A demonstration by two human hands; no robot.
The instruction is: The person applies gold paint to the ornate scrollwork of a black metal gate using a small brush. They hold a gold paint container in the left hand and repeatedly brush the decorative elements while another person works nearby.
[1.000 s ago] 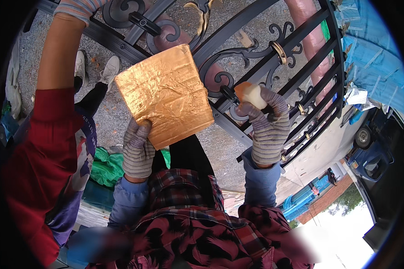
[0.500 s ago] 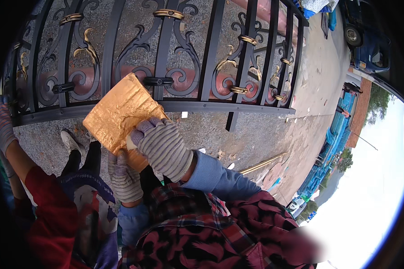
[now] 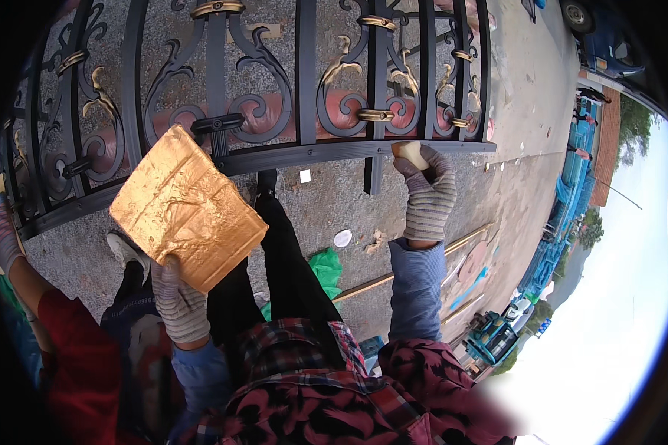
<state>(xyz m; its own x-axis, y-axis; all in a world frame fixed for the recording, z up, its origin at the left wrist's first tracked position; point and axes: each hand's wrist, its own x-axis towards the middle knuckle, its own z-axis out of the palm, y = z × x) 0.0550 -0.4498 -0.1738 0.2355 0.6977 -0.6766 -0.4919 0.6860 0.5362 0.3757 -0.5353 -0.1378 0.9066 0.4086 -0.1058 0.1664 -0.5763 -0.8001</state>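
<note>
My left hand (image 3: 178,300), in a striped knit glove, grips the lower edge of a square, gold-coated slab (image 3: 189,208), its face smeared with shiny gold. Pinched in my gloved right hand (image 3: 429,189) is a small pale sponge (image 3: 410,154) with a brownish-gold tip. The sponge is at the bottom rail of a black metal fence panel (image 3: 297,154), toward its right end; whether it touches the rail I cannot tell. Scrollwork on the panel carries gold leaf shapes and gold collars (image 3: 376,115), while the collar (image 3: 217,123) above the slab is black.
At the left, a co-worker in a red sleeve (image 3: 82,334) has a gloved hand (image 3: 6,233) by the panel's end. Gold-coloured strips (image 3: 378,282) and a green plastic bag (image 3: 323,271) lie on the ground. A dark blue vehicle (image 3: 608,44) stands at the upper right.
My right hand has moved away from the gold slab, rightward and up to the fence rail, carrying the sponge. The slab has shifted slightly left and down in my left hand.
</note>
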